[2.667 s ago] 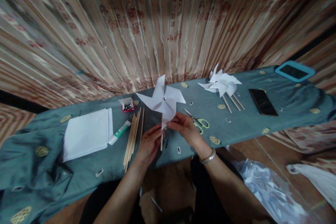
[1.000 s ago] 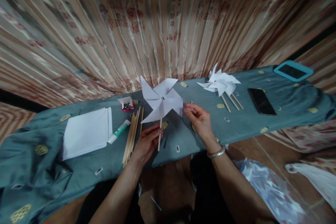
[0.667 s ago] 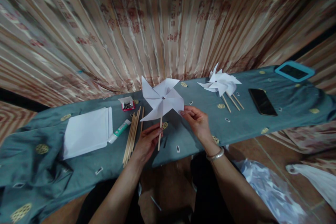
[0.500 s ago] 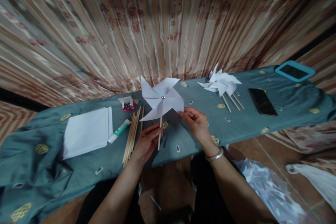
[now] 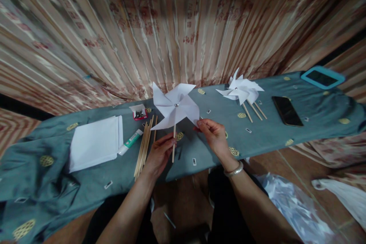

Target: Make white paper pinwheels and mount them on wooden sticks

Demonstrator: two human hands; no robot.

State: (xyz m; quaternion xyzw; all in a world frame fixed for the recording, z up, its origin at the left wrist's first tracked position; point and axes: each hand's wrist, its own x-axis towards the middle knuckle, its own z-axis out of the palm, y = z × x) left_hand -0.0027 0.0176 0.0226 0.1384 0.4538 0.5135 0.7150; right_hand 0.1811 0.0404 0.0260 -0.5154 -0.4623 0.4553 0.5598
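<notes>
A white paper pinwheel [image 5: 183, 109] with a shiny metal pin at its centre stands upright above the table, facing me. My left hand [image 5: 161, 152] pinches its wooden stick [image 5: 173, 148] below the blades. At the lower right blade, the fingertips of my right hand [image 5: 213, 133] are closed at the paper's corner; the contact is partly hidden. Beside my left hand lie several loose wooden sticks [image 5: 143, 145]. Left of them are a glue stick [image 5: 130, 142] and a stack of white paper [image 5: 94, 143]. A small red box of metal pins [image 5: 140, 114] sits open behind.
Several finished-looking pinwheels [image 5: 245, 90] lie on the right of the cloth-covered table [image 5: 206, 141]. Further right are a black phone [image 5: 286, 110] and a blue-framed tablet [image 5: 323, 77]. A clear plastic bag [image 5: 291, 206] of white scraps is on the floor. A patterned curtain [image 5: 177, 26] hangs behind.
Both hands stay at the pinwheel. It has shifted very slightly left and up, and its lower right blade has moved slightly against my right fingertips.
</notes>
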